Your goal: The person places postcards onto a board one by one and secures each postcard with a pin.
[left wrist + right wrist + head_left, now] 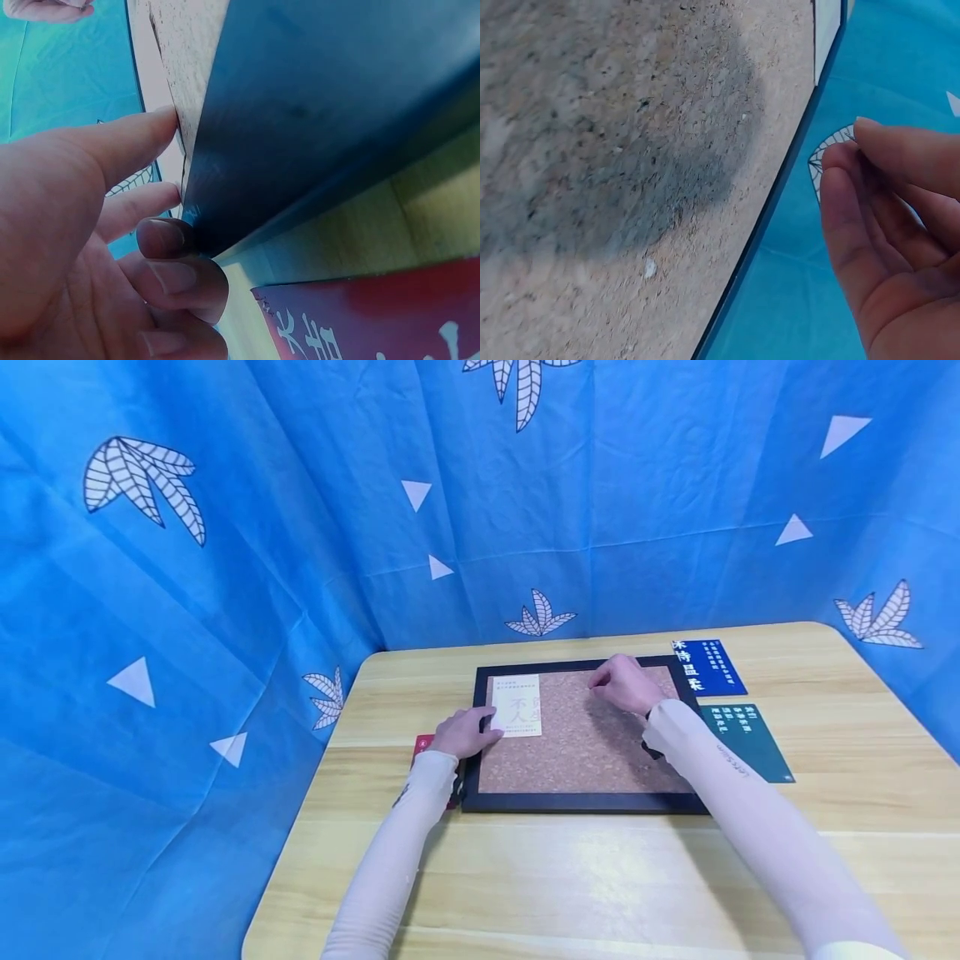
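A cork board (570,760) with a black frame (585,802) lies on the table. On its upper left part is a cream card (517,723) with printed characters. My left hand (462,732) is at the left side of the frame. Its thumb and forefinger touch the card's left edge, while the other fingers bend beside the frame in the left wrist view. Over the upper middle of the cork is my right hand (628,685). The right thumb and fingertips (843,160) come together; whether anything small sits between them is hidden.
A blue card (711,667) and a green card (750,743) lie along the board's right side, close to the frame. A red card (390,315) lies by its left side, partly covered by the left arm. Behind the wooden table (570,885) hangs a blue patterned curtain (645,510).
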{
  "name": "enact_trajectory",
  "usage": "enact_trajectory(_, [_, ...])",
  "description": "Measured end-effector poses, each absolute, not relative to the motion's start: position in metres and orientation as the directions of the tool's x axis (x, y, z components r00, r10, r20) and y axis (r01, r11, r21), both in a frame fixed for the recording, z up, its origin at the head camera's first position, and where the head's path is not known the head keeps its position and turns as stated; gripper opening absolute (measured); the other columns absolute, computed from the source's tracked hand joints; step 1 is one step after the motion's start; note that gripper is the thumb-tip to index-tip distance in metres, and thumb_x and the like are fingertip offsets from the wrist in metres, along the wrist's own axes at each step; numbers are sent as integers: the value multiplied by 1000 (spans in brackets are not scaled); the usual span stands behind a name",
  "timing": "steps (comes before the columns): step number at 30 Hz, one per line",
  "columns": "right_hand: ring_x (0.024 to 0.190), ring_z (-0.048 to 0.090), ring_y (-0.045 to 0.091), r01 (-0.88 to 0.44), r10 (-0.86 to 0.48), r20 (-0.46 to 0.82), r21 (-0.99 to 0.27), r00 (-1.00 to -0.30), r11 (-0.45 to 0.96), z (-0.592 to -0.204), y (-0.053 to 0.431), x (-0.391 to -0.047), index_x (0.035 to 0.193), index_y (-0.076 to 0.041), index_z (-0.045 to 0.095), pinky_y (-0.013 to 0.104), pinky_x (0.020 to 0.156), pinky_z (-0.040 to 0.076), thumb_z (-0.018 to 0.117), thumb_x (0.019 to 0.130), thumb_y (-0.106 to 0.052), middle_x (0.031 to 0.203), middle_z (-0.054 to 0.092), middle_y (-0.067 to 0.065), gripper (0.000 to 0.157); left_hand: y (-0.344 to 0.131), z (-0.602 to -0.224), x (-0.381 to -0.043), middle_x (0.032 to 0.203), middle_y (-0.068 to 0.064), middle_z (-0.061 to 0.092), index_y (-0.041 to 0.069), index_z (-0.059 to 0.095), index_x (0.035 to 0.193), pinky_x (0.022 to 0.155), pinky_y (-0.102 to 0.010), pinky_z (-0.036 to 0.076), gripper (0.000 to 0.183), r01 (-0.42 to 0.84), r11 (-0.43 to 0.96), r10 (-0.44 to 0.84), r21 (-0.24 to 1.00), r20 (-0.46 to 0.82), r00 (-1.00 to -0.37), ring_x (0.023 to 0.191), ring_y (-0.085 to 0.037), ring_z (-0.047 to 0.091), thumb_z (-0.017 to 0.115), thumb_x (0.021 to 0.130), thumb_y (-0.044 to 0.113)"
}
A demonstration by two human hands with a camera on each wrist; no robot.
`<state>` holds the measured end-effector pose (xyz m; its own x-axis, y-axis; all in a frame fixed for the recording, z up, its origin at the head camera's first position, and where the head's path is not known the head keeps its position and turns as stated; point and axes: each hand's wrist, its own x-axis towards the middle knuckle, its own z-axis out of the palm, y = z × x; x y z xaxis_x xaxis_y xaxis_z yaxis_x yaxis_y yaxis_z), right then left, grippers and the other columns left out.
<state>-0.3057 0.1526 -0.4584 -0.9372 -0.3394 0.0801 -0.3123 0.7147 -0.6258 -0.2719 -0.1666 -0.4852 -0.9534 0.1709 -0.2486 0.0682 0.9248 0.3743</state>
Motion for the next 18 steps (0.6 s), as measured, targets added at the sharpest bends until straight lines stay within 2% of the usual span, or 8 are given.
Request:
enact_trajectory(6, [92, 73, 31, -369, -361, 140, -605, -922, 706, -460, 139, -313, 96, 5, 80, 43, 83, 57, 71, 86, 3, 97, 80, 18, 14, -168, -482, -270, 157, -8, 53, 21, 50, 155, 116, -52, 45, 62, 85, 931, 179, 354, -241, -954, 141, -29, 54, 67, 100, 44])
enact_trajectory(12, [99, 74, 35, -377, -386, 120, -597, -915, 708, -461, 125, -321, 100, 6, 80, 49, 90, 58, 66, 87, 6, 102, 79, 21, 19, -167, -481, -268, 157, -8, 54, 21, 49, 155, 116, -52, 46, 62, 79, 933, 171, 350, -239, -956, 140, -29, 55, 67, 100, 44])
enact_trajectory(18, [101, 74, 37, -393, -407, 122, -600, -905, 697, -465, 113, -328, 101, 5, 80, 50, 91, 59, 67, 87, 8, 104, 79, 22, 19, -166, -483, -266, 156, -8, 55, 21, 50, 155, 114, -51, 47, 63, 82, 936, 170, 342, -235, -957, 139, -29, 56, 68, 99, 43])
